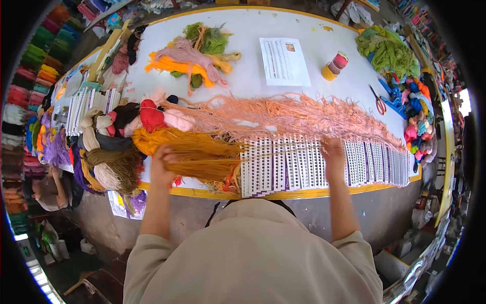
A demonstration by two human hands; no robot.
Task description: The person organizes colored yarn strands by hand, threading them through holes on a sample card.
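My left hand (164, 159) is closed on the left part of a mustard-yellow yarn skein (202, 152), slightly smeared by motion. Several thin strands run from that skein across to my right hand (331, 149), whose fingers are pinched around their ends. Under the strands, a row of white cards with punched holes and purple stripes (293, 164) lies along the table's front edge. Loose peach yarn (314, 116) is spread behind and over the tops of the cards.
Mixed skeins (109, 152) crowd the left, with red yarn (151, 115) beside them. Farther back lie a multicoloured yarn pile (190, 58), a printed sheet (284, 62) and thread cones (335, 66). Scissors (378, 101) and green yarn (390, 50) are at right. Another person (50, 190) is at far left.
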